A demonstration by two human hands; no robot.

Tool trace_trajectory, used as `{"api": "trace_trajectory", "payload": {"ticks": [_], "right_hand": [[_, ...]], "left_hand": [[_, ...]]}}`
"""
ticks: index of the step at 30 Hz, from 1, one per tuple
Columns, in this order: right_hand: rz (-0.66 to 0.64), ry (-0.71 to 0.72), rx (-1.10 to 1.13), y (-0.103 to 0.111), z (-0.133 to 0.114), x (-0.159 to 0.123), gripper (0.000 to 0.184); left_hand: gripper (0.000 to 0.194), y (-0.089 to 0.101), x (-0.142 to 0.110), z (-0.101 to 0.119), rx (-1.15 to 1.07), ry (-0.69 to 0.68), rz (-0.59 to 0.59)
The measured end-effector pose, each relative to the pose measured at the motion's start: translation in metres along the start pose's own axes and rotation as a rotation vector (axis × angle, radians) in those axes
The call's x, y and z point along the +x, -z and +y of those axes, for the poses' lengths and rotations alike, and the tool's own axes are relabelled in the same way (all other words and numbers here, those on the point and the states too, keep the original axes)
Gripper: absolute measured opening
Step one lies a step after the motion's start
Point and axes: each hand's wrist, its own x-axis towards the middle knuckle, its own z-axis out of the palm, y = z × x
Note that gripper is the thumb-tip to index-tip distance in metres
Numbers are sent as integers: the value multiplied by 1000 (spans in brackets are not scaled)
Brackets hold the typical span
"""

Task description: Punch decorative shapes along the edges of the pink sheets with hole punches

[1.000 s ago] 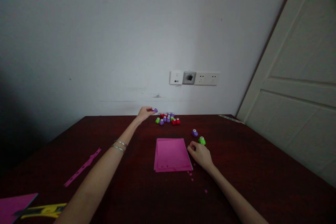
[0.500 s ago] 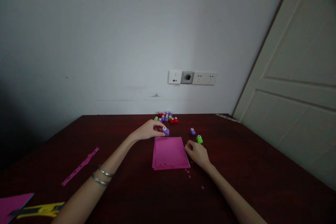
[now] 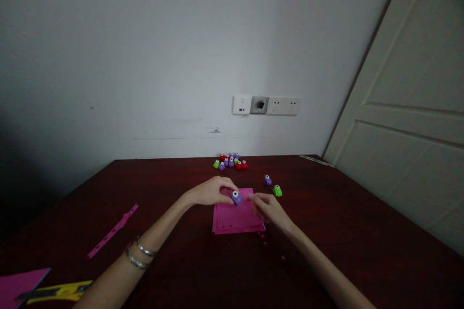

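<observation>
My left hand [image 3: 212,191] pinches small rounded purple plastic punch [image 3: 237,199] over square pink paper sheets [image 3: 235,218]. My right hand [image 3: 271,209] at their right side, grip unclear. Looks like lining-up; calls for steady pinch.

Cluster of punches [image 3: 231,161] blocks behind; right tabletop [image 3: 344,217] open.

Both hands [image 3: 213,190] nearly together, palms down.
</observation>
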Motion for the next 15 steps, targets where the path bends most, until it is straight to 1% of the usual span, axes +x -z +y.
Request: {"api": "trace_trajectory", "payload": {"ticks": [3,6,9,15], "right_hand": [[-141,-38,200,-7,-11,-7,46],[-205,-81,342,-10,-21,-14,45],[-235,-103,380,-10,-26,-18,44],[-258,-155,361,-13,-28,-20,43]], "left_hand": [[26,-6,0,8,4,-22,-55],[25,-13,1,11,-2,-53,-92],[23,-16,2,11,1,-72,-106],[21,-20,2,10,-1,-88,-120]]}}
